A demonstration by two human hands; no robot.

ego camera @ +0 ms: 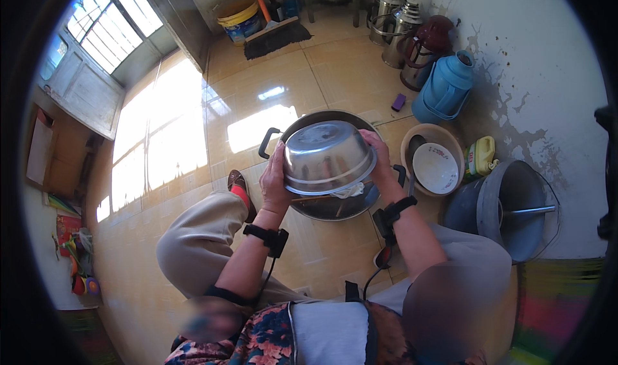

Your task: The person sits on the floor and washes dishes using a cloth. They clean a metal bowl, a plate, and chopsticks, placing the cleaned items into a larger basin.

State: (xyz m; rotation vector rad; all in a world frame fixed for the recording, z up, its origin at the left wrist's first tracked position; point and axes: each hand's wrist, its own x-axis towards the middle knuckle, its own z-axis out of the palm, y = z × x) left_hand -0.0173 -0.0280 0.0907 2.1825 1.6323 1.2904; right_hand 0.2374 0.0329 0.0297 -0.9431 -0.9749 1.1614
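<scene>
Between my two hands I hold a stainless steel basin (328,160), tilted with its underside facing up. My left hand (275,179) grips its left rim, and my right hand (379,155) grips the right rim. Below the basin a wide metal pot (309,213) with black side handles stands on the floor. Chopsticks (314,198) and a crumpled white cloth or bag (350,191) show in the pot under the basin's near edge. The basin hides most of the pot's inside.
At the right stand a plastic basin (407,140) holding a white bowl (434,168) and a ladle (416,143), a yellow jug (479,155) and grey buckets (487,210). Several thermos flasks (442,87) line the wall. A broom (277,36) and a paint bucket (239,22) are at the back.
</scene>
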